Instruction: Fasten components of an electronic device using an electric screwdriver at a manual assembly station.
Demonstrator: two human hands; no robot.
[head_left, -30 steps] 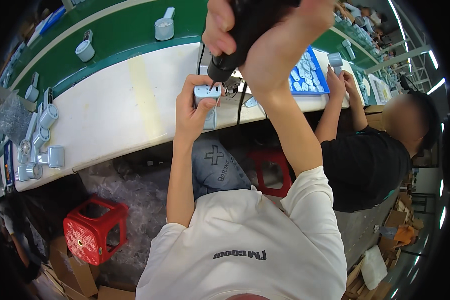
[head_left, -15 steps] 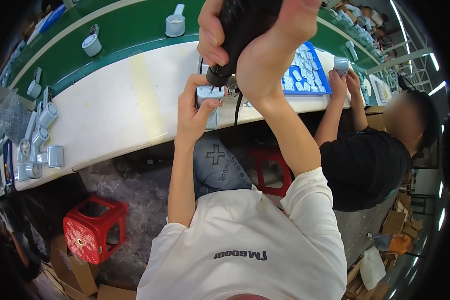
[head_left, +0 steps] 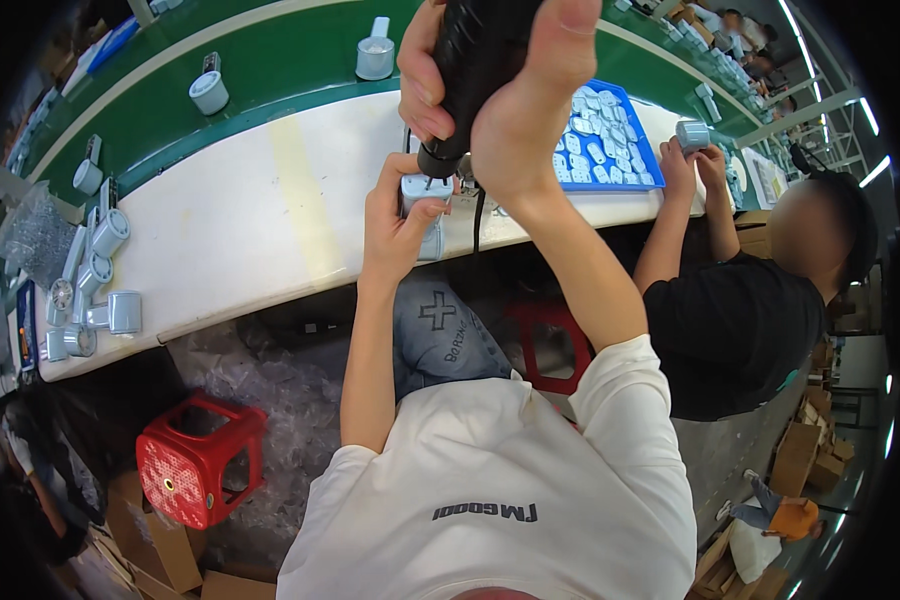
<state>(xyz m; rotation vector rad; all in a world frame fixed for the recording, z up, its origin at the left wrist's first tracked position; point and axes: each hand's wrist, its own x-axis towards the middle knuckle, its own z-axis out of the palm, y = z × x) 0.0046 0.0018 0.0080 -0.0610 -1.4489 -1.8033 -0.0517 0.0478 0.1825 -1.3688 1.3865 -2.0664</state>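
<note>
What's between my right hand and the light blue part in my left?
In the head view, a black screwdriver, gripped by your right hand, tip down toward the light blue part.

The long white workbench (head_left: 210, 215) I'm looking at has a pale yellow strip (head_left: 302, 200) across its top. Light-blue plastic devices (head_left: 124, 312) with drum-shaped heads cluster at its left end; a shallow blue plastic tray (head_left: 610, 187) of small light-blue plastic pieces (head_left: 598, 152) sits toward the right. Behind runs a flat green surface (head_left: 290, 75) carrying similar devices (head_left: 375, 62).

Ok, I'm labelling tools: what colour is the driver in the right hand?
The driver is black; the head view shows it best.
</note>
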